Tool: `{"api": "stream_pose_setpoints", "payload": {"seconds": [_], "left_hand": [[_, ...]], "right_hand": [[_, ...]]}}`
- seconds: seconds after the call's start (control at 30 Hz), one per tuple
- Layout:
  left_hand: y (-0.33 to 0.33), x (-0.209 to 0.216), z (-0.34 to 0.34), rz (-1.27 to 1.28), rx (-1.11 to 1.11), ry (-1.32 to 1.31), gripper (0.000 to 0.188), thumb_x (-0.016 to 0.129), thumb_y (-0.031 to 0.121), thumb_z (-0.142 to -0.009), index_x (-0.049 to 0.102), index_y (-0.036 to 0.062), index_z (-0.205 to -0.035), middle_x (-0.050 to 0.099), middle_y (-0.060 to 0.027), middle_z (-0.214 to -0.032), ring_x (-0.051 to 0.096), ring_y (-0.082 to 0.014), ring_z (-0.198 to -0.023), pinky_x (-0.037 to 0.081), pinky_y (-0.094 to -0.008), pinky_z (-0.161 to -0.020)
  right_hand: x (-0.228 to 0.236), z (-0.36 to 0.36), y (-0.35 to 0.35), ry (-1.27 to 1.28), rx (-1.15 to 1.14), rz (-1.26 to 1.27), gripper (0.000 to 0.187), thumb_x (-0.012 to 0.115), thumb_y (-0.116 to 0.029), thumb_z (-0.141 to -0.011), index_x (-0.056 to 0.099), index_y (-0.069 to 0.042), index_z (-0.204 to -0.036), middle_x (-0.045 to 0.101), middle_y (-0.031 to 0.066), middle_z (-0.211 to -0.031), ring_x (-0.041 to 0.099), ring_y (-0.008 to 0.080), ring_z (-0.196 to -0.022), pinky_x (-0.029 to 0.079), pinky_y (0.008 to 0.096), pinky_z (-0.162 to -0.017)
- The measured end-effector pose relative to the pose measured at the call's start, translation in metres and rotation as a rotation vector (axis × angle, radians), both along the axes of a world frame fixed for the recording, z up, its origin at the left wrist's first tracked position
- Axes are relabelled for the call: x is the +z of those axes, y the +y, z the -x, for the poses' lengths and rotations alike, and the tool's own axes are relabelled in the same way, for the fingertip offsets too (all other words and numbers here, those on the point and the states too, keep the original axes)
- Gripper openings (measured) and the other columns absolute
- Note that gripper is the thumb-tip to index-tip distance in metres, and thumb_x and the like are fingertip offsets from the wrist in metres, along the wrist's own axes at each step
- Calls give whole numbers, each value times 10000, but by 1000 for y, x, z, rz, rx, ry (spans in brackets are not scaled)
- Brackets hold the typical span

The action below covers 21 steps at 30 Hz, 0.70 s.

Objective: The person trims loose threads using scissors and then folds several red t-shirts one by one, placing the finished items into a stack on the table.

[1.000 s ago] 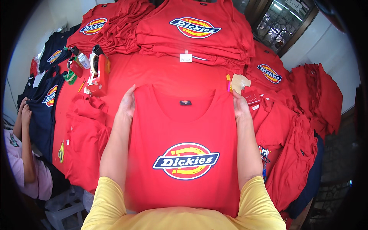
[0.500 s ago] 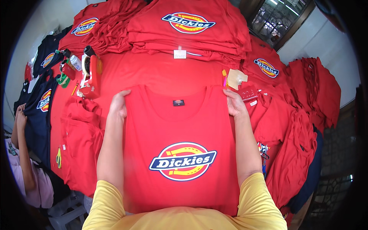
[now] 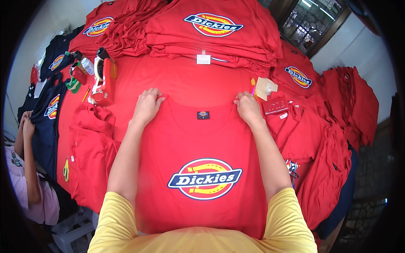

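Observation:
A red shirt point(image 3: 202, 143) with a wide scoop neck lies spread in front of me. It has a navy, white and yellow oval emblem on its chest and a dark label point(image 3: 203, 115) inside the neck. My left hand point(image 3: 147, 105) is closed on its left shoulder edge, and my right hand point(image 3: 249, 109) pinches the right shoulder. The neckline sags a little between the two hands. The fingertips are partly hidden by the bent fingers and the cloth.
Folded red shirts point(image 3: 211, 42) are piled at the back. A tape dispenser point(image 3: 103, 82), a white bottle point(image 3: 87, 66) and yellow scissors point(image 3: 66, 170) lie left. Right are crumpled red shirts point(image 3: 295, 139) and a beige paper piece point(image 3: 265, 87). Another person's hands point(image 3: 27, 122) handle a navy shirt point(image 3: 46, 135).
Both my hands have moved inward and turned knuckles up over the shirt's shoulders. The neckline now lies flatter and its label shows more fully. The view has shifted slightly.

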<state>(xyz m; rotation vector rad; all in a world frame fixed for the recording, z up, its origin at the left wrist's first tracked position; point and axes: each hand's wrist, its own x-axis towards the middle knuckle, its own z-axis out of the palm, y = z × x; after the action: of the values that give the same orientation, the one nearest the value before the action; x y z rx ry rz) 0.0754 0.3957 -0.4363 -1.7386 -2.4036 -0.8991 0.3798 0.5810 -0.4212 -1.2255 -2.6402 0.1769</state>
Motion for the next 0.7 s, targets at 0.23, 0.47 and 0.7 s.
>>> {"api": "stream_pose_setpoints", "payload": {"seconds": [0.23,0.47,0.7], "left_hand": [[-2,-13,12,-77,15,125,188,636,197,-897,553,29,-914,597,-119,-866,599,-323,-844,478,-409,-729],[-3,-19,20,-127,-37,76,256,671,277,-867,554,50,-861,584,-91,-824,579,-294,-819,476,-409,-725],[3,-10,13,-2,150,268,296,688,299,-854,554,48,-938,580,-93,-913,554,-295,-880,442,-443,-767]], "right_hand": [[-30,5,23,314,207,-307,181,623,-190,-891,556,-22,-900,567,157,-900,548,347,-880,435,445,-775],[-30,4,26,304,234,-352,238,650,-251,-875,562,-34,-919,548,130,-882,533,330,-853,436,426,-780],[-22,9,22,105,198,-447,261,656,-303,-853,596,-81,-977,558,95,-938,530,295,-889,423,431,-773]]}}
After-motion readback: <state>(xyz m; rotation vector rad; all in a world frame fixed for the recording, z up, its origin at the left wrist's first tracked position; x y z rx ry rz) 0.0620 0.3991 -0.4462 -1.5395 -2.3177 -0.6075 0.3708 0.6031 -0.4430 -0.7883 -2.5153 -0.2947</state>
